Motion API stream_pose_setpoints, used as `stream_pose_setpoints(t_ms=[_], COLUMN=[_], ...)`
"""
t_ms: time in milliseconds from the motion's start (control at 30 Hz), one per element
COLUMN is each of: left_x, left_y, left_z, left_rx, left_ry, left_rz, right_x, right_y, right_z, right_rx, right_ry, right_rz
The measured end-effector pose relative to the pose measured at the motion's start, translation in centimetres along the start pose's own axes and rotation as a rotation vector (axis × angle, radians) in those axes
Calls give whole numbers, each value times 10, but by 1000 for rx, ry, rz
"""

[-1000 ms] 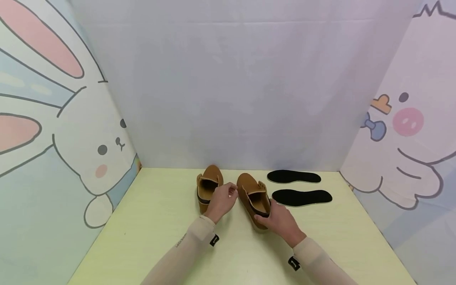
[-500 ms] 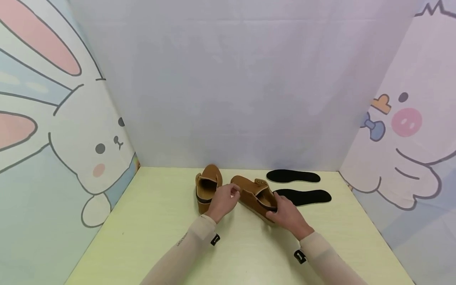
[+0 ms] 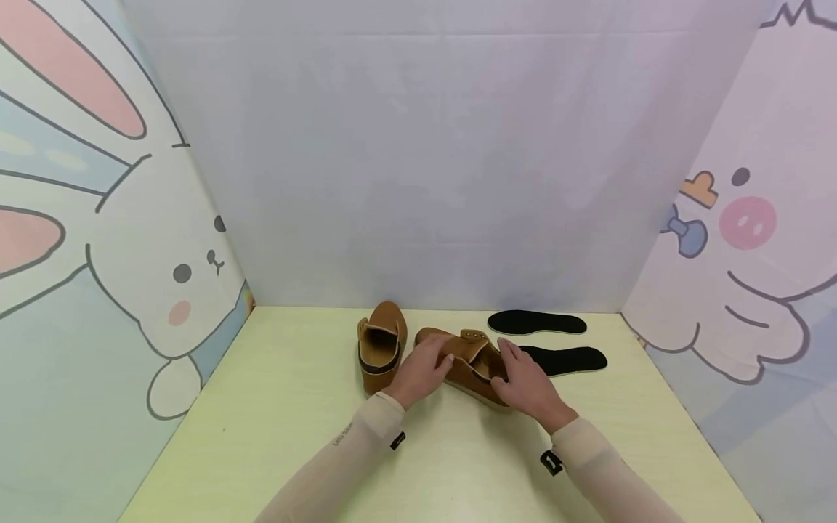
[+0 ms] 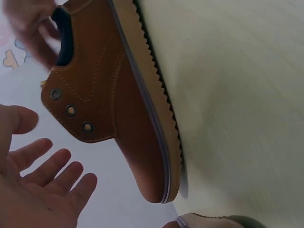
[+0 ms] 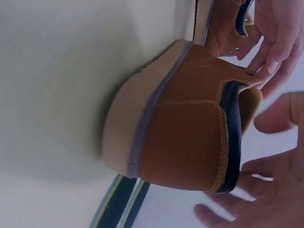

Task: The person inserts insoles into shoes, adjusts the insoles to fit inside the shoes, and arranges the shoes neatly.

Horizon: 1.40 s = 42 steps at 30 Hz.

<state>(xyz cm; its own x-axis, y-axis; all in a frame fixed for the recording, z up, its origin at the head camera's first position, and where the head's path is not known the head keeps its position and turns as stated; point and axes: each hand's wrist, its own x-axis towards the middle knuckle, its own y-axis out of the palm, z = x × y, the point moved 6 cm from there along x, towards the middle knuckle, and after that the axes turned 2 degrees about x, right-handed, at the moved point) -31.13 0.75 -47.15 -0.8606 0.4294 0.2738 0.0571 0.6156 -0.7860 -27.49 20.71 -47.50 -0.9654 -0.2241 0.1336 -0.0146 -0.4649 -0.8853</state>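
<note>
A brown lace-up shoe [image 3: 467,376] with a dark collar and pale ridged sole stands upright on the table, toe pointing left and away. My left hand [image 3: 420,372] is over its toe end; in the left wrist view that hand [image 4: 42,185] has its fingers spread beside the eyelet flap. Around the heel is my right hand [image 3: 531,386], fingers loosely bent. The right wrist view shows its thumb [image 5: 278,114] apart from the collar and its fingertips partly behind the heel. A matching shoe [image 3: 387,319] stands just left, toe toward the back wall.
Two black insoles lie at the back right: one farther back [image 3: 538,322], one nearer [image 3: 572,361] and partly covered by my right hand. A grey cloth wall [image 3: 418,181] closes off the pale yellow table [image 3: 294,407] behind; cartoon-printed panels flank it.
With my right hand at its heel, the right-hand shoe has turned so its toe swung left and its heel right. My left hand has come over the toe end. The other shoe and insoles stayed put.
</note>
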Motion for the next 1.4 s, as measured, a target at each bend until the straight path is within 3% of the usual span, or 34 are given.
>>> stream_pose_setpoints(t_ms=[133,267,400,533,633,800,1100,1267,1400], left_x=[0,0,-1,-1,-1,-2,-7,-7,-6], left_y=[4,9,14,18,17,11,9,11,16], left_z=[-2,1,3,0,-2,-4,-4,-2,1], left_rx=[61,89,105,141,203,232,235,196,218], left_ry=[18,8,17,88,138,144,161,163,191], left_rz=[9,15,20,25,-5,-53,25,65,67], right_x=[11,21,27,30,32,37,41,44,47], right_y=[-9,-8,-3,-1,-1,3,8,10,15], right_z=[13,19,19,16,14,7,-4,-8,-12], right_rx=[-42,-133,-245,-282,-283,-293,-272,-264,-236], right_ry=[-128,-195,-211,-204,-189,-147,-45,-31,-20], right_rz=[-85,-68,-40,-43,-57,-56,24,24,25])
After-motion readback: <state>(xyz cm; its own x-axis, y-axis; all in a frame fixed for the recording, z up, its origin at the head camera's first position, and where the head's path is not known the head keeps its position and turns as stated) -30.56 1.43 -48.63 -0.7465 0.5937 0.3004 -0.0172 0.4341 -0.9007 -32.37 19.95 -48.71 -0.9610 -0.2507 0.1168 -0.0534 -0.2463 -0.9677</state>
